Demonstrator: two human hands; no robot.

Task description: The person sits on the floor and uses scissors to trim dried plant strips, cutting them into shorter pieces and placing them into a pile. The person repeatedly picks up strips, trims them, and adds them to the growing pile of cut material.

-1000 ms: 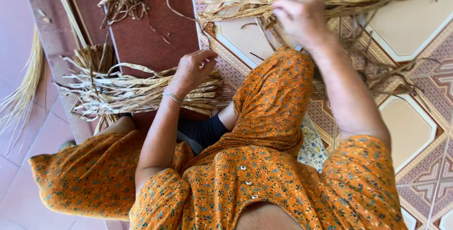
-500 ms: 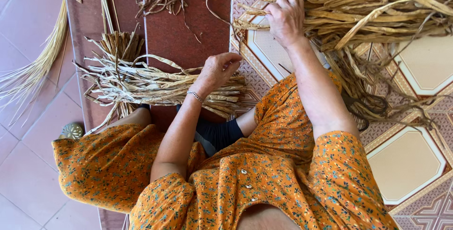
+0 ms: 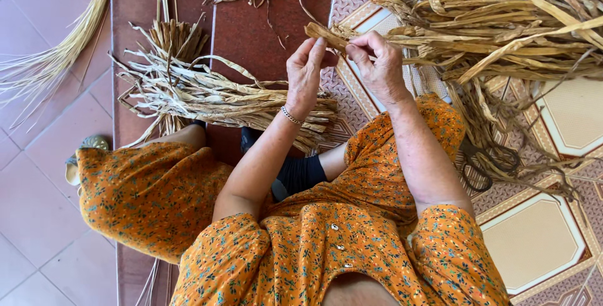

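Note:
My left hand and my right hand are raised together in front of me, both pinching the end of a dried, tan plant strip. The strip runs right into a large loose pile of dried strips. Below my left hand a tied bundle of pale dried strips lies across my legs. I sit on the floor in orange flowered clothes, with a thin bracelet on the left wrist.
A dark red mat lies under the bundle, patterned tiles to the right. Black scissors lie among strands at right. Pale straw stalks fan out at left. A slipper rests by my left knee.
My left hand has lifted off the bundle on my legs and joined my right hand. My right hand has drawn a strip end out of the big pile toward me.

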